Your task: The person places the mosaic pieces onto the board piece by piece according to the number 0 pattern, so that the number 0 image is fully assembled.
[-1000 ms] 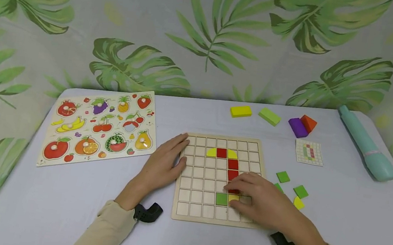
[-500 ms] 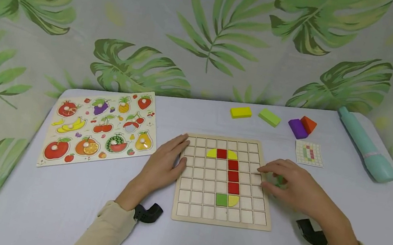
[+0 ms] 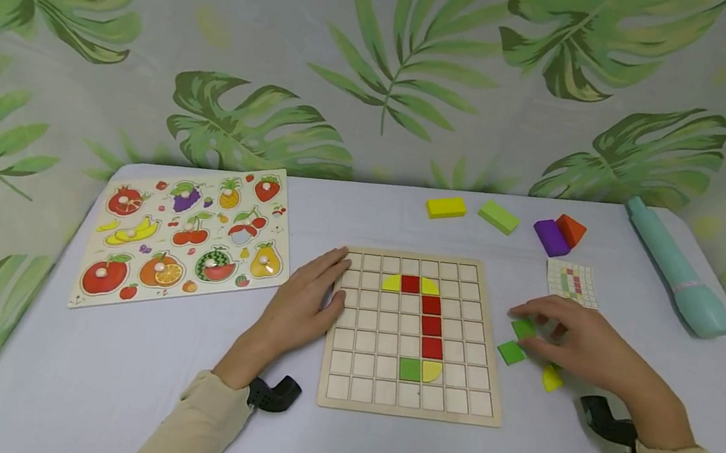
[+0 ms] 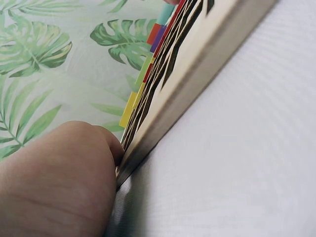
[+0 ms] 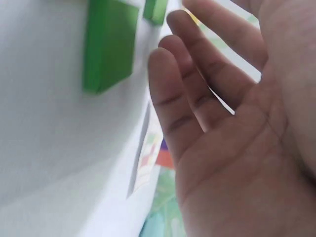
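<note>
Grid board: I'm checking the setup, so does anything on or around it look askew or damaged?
Nothing stands out: the placed tiles sit within the board's cells. Loose green tiles lie angled beside it, near the right hand; no damage shows.

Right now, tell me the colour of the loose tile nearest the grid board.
The loose tile is green; the head view shows it best.
</note>
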The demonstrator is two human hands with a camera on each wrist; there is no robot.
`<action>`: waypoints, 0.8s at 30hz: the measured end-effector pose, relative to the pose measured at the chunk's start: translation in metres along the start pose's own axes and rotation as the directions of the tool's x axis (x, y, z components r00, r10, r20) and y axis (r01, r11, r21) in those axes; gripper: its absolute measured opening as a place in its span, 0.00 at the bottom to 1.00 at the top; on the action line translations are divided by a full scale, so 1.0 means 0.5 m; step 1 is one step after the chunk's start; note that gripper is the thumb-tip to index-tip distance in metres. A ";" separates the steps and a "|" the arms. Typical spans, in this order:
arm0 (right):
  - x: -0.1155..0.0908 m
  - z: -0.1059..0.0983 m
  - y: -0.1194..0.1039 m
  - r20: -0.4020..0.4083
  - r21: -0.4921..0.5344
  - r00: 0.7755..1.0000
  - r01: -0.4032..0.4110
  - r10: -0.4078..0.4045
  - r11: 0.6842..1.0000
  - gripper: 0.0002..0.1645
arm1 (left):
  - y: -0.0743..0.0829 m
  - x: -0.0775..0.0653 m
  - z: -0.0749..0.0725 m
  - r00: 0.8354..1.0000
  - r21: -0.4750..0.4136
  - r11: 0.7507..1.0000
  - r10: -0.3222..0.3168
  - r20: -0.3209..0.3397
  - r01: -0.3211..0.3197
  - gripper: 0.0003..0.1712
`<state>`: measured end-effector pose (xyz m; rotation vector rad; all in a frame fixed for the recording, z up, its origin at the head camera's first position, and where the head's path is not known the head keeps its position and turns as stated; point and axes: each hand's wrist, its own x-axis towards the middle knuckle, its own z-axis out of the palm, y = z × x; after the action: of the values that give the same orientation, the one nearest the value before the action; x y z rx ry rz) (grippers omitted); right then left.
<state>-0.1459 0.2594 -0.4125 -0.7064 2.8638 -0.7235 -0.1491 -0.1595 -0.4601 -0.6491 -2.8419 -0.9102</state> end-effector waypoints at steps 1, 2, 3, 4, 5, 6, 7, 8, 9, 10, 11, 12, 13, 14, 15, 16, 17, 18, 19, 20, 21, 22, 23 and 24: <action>-0.001 0.000 0.004 0.008 -0.003 1.000 -0.001 0.001 1.000 0.24 | 0.001 0.000 0.000 1.000 -0.001 1.000 0.001 -0.001 -0.001 0.30; -0.003 0.001 0.007 0.009 -0.006 1.000 0.004 -0.004 1.000 0.24 | 0.001 0.000 -0.001 1.000 -0.001 1.000 0.002 -0.001 -0.002 0.30; -0.004 0.001 0.011 0.010 -0.007 1.000 0.009 -0.009 1.000 0.24 | 0.001 0.000 -0.001 1.000 -0.001 1.000 0.002 -0.002 -0.002 0.30; -0.004 0.001 0.013 0.006 -0.015 1.000 0.013 -0.013 1.000 0.24 | 0.002 0.000 -0.001 1.000 -0.001 1.000 0.003 -0.003 -0.003 0.30; -0.005 0.001 0.015 -0.001 -0.017 1.000 0.021 -0.021 1.000 0.24 | 0.002 0.000 -0.001 1.000 0.000 1.000 0.003 -0.003 -0.003 0.30; -0.005 0.001 0.017 -0.007 -0.024 1.000 0.026 -0.026 0.999 0.24 | 0.002 0.000 -0.001 1.000 0.002 1.000 0.003 -0.003 -0.003 0.30; -0.006 0.001 0.019 -0.015 -0.031 0.999 0.033 -0.033 0.999 0.24 | 0.002 0.000 -0.001 1.000 0.003 1.000 0.002 -0.002 -0.002 0.30; -0.006 0.001 0.021 -0.018 -0.034 0.999 0.035 -0.036 0.999 0.24 | 0.002 0.000 -0.001 1.000 0.003 1.000 0.000 0.000 0.000 0.30; -0.007 -0.001 0.022 -0.013 -0.035 0.999 0.032 -0.033 0.999 0.24 | 0.001 0.000 -0.001 1.000 0.003 1.000 0.000 -0.002 0.000 0.30; -0.008 -0.002 0.023 -0.009 -0.039 1.000 0.026 -0.026 0.999 0.24 | 0.001 0.000 -0.001 1.000 0.003 1.000 -0.001 -0.001 0.001 0.30; -0.010 -0.004 0.024 -0.003 -0.035 1.000 0.021 -0.022 0.999 0.25 | 0.001 -0.001 -0.001 1.000 0.003 1.000 -0.003 0.001 0.003 0.30; -0.012 -0.006 0.025 0.003 -0.036 1.000 0.016 -0.016 0.999 0.26 | 0.001 -0.001 -0.001 1.000 0.004 1.000 -0.004 0.003 0.004 0.30; -0.014 -0.008 0.026 0.006 -0.031 1.000 0.015 -0.015 0.999 0.27 | 0.001 -0.001 -0.001 1.000 0.004 1.000 -0.006 0.004 0.006 0.31; -0.016 -0.011 0.025 0.010 -0.024 1.000 0.013 -0.013 1.000 0.27 | 0.000 -0.001 -0.001 1.000 0.004 1.000 -0.006 0.005 0.006 0.31; -0.018 -0.013 0.025 0.013 -0.014 1.000 0.015 -0.014 1.000 0.28 | 0.000 -0.001 -0.001 1.000 0.004 1.000 -0.005 0.005 0.005 0.31; -0.020 -0.014 0.023 0.014 0.000 1.000 0.020 -0.020 1.000 0.27 | 0.000 -0.001 -0.002 1.000 0.004 1.000 -0.008 0.009 0.008 0.31; -0.021 -0.015 0.022 0.011 0.009 0.999 0.030 -0.031 0.999 0.27 | 0.001 -0.001 -0.002 1.000 0.005 1.000 -0.008 0.009 0.008 0.31; -0.022 -0.016 0.021 0.009 0.021 0.999 0.041 -0.041 0.999 0.26 | 0.001 -0.001 -0.002 1.000 0.006 1.000 -0.007 0.009 0.007 0.31; -0.024 -0.018 0.020 0.016 0.035 0.999 0.045 -0.046 0.998 0.25 | 0.001 -0.001 -0.002 1.000 0.005 1.000 -0.005 0.006 0.005 0.31; -0.027 -0.019 0.019 0.023 0.045 0.999 0.046 -0.047 0.998 0.25 | 0.001 -0.001 -0.001 1.000 0.005 1.000 -0.004 0.004 0.004 0.31; -0.030 -0.021 0.018 0.035 0.053 0.998 0.044 -0.046 0.998 0.24 | 0.001 0.000 -0.001 1.000 0.003 1.000 -0.001 0.001 0.001 0.31; -0.034 -0.023 0.017 0.049 0.059 0.998 0.037 -0.040 0.998 0.24 | 0.001 0.000 -0.001 1.000 -0.001 1.000 -0.001 -0.001 0.001 0.31; -0.039 -0.025 0.017 0.065 0.060 0.997 0.029 -0.033 0.998 0.24 | 0.001 0.000 0.000 1.000 -0.003 1.000 0.002 -0.003 -0.002 0.31; -0.044 -0.027 0.016 0.087 0.064 0.996 0.016 -0.022 0.998 0.24 | 0.001 0.001 0.001 1.000 -0.005 1.000 0.005 -0.004 -0.005 0.31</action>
<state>-0.1326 0.2816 -0.4045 -0.7388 2.7463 -0.7630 -0.1490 -0.1585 -0.4601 -0.6543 -2.8335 -0.9171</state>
